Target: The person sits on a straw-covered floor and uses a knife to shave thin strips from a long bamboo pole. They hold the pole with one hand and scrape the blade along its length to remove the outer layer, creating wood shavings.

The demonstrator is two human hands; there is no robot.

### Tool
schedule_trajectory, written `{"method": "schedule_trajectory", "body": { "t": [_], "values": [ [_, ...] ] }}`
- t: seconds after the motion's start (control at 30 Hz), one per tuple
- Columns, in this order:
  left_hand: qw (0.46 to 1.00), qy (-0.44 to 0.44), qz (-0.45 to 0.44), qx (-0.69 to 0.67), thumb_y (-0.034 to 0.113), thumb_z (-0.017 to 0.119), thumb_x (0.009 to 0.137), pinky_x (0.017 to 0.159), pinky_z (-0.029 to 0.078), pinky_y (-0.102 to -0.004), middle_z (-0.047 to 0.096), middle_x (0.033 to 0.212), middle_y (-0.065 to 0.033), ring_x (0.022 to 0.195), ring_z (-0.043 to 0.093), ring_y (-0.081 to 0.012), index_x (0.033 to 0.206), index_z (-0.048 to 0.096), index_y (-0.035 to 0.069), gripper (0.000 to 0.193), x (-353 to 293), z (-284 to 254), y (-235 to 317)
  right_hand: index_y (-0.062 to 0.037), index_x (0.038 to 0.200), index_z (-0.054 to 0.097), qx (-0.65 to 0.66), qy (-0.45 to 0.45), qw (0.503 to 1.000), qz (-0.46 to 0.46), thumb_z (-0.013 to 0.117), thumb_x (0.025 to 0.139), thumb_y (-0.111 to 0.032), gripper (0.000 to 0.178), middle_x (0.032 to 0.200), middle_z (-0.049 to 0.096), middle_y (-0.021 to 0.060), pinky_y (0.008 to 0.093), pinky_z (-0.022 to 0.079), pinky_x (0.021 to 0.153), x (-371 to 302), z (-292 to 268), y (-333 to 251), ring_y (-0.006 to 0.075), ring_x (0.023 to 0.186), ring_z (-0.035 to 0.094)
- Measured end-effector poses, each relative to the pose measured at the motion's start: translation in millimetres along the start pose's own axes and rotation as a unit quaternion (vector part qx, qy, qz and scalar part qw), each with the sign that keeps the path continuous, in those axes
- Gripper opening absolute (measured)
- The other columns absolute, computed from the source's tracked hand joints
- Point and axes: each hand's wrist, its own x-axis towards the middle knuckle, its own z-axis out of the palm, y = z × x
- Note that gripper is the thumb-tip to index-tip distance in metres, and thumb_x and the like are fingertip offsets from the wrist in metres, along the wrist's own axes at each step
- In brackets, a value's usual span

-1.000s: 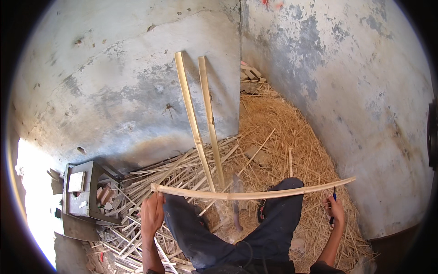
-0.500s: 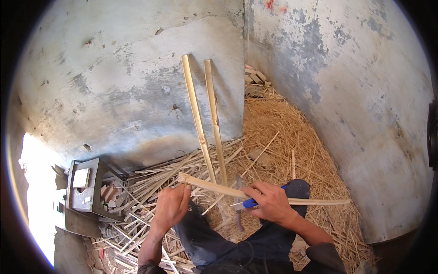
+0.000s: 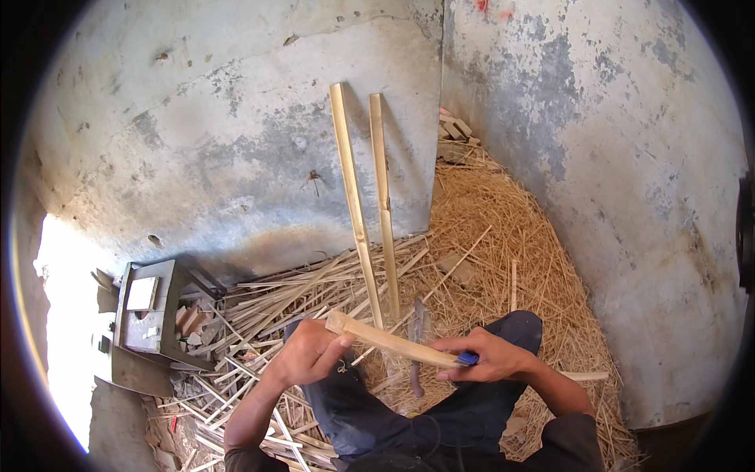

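A split bamboo strip lies across my lap, its thicker end up at the left. My left hand is closed round it close to that end, the thumb along its side. My right hand is closed on a blue-handled utility knife at the strip's right part; its fingers lie above and below the strip. The knife's blade is hidden. Past the right forearm the strip's far end shows again. Between my legs, below the strip, lies a dark machete-like tool, partly covered by it.
Two long bamboo pieces lean on the peeling wall ahead. Straw-like shavings pile up at the right. Thin strips cover the floor at the left. A dark overturned stool-like frame holds rubble.
My right hand has turned and come lower, so the knife's blade no longer shows. My left hand has shifted slightly right, and the strip has tilted with its left end nearer the view.
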Motion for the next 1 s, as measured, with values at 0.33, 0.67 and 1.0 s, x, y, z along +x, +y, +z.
{"method": "schedule_trajectory", "body": {
  "t": [0.33, 0.67, 1.0],
  "values": [
    [0.99, -0.114, 0.053, -0.065, 0.024, 0.053, 0.116, 0.059, 0.043, -0.0532, 0.048, 0.06, -0.0182, 0.057, 0.05, -0.0438, 0.069, 0.053, 0.004, 0.051, 8.9, 18.8, -19.5, 0.002, 0.153, 0.061, 0.145, -0.044, 0.982, 0.109, 0.087, 0.097, -0.029, 0.069, 0.099, 0.078, 0.0005, 0.0268, 0.052, 0.085, -29.8, 5.4, 38.3, 0.0081, 0.088, 0.065],
    [0.98, -0.065, 0.078, -0.171, 0.022, 0.049, 0.117, 0.058, 0.045, -0.048, 0.052, 0.063, -0.0131, 0.057, 0.053, -0.0324, 0.072, 0.053, 0.002, 0.049, 5.3, -32.2, -6.7, 0.0026, 0.159, 0.054, 0.367, -0.061, 0.905, 0.204, 0.091, 0.088, -0.037, 0.089, 0.073, 0.056, -0.0056, 0.0217, 0.036, 0.052, -80.5, -28.3, 58.8, 0.0032, 0.06, 0.049],
    [0.962, 0.149, -0.186, 0.136, 0.031, 0.057, 0.115, 0.095, 0.052, -0.0422, 0.072, 0.101, -0.0157, 0.099, 0.068, -0.0297, 0.112, 0.072, -0.003, 0.037, -47.8, -102.8, -147.2, 0.0036, 0.167, 0.04, 0.301, 0.203, 0.927, 0.096, 0.072, 0.101, -0.038, 0.084, 0.063, 0.049, -0.0048, 0.0241, 0.038, 0.053, -83.4, -46.7, 39.7, 0.0074, 0.053, 0.047]
  ]
}}
